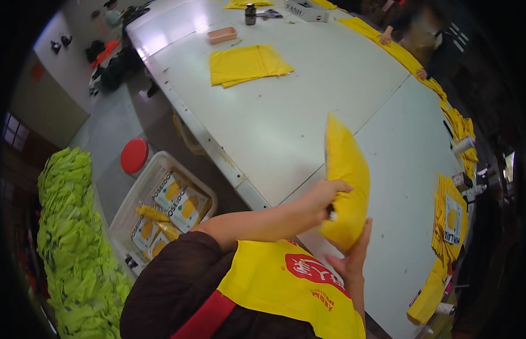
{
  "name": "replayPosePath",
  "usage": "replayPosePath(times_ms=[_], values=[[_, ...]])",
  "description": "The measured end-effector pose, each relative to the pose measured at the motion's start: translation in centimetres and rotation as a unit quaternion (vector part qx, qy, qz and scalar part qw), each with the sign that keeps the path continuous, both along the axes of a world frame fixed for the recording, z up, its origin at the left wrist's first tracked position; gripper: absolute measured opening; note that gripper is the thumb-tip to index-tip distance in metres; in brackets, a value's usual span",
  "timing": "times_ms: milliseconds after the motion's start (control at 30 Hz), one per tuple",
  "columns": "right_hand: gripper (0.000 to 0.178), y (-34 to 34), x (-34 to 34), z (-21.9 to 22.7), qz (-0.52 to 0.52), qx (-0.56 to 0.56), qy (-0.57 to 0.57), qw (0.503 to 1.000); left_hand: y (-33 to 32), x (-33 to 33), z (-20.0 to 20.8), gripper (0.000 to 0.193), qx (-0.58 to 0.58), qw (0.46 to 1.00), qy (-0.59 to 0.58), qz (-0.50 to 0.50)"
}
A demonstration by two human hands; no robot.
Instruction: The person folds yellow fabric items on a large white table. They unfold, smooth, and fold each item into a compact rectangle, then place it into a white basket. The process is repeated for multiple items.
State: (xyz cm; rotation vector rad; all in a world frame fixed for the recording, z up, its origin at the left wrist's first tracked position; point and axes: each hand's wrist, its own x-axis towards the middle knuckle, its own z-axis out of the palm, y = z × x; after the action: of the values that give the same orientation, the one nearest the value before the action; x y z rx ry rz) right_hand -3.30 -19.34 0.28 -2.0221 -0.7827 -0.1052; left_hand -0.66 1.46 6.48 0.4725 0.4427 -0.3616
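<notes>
A plump yellow fabric piece (349, 164), shaped like a small cushion, is held upright above the white table. My left hand (329, 196) grips its left side, the fingers curled into the cloth with a small whitish spot showing beside them. At its lower right end is my right hand (356, 257), fingers along the edge and thumb out to the left. Part of that hand is hidden by the fabric. On the far part of the table lies a flat folded stack of yellow cloth (249, 63). I wear a yellow apron (274, 282) with red print.
A clear plastic bin (119, 217) of packaged yellow goods stands on the left, beside a red-lidded container (134, 155) and a lime-green fabric pile (76, 237). A pink tray (222, 35) and dark jar (250, 14) sit far off. Yellow cloth (449, 212) lines the right edge; another person (418, 39) works there.
</notes>
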Motion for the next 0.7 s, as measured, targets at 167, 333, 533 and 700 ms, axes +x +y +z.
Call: replayPosePath(times_ms=[167, 333, 533, 700], values=[[0.052, 0.3, 0.8, 0.7, -0.017, 0.238, 0.121, 0.964, -3.2, -4.1, 7.9, 0.054, 0.026, 0.975, -0.222, 0.002], [0.034, -3.2, 7.9, -7.1, -0.117, 0.098, 0.414, 0.897, -3.7, -4.1, -2.2, 0.06, 0.781, 0.49, -0.382, 0.063], [0.056, -2.0, 6.0, -7.7, -0.133, 0.016, 0.464, 0.876, 0.7, -6.5, -17.0, 0.068, 0.858, 0.447, -0.251, -0.04], [0.068, -0.8, 3.3, -9.3, -0.041, 0.005, 0.366, 0.93, 5.3, -8.2, -15.9, 0.091, 0.834, 0.543, 0.037, 0.087]])
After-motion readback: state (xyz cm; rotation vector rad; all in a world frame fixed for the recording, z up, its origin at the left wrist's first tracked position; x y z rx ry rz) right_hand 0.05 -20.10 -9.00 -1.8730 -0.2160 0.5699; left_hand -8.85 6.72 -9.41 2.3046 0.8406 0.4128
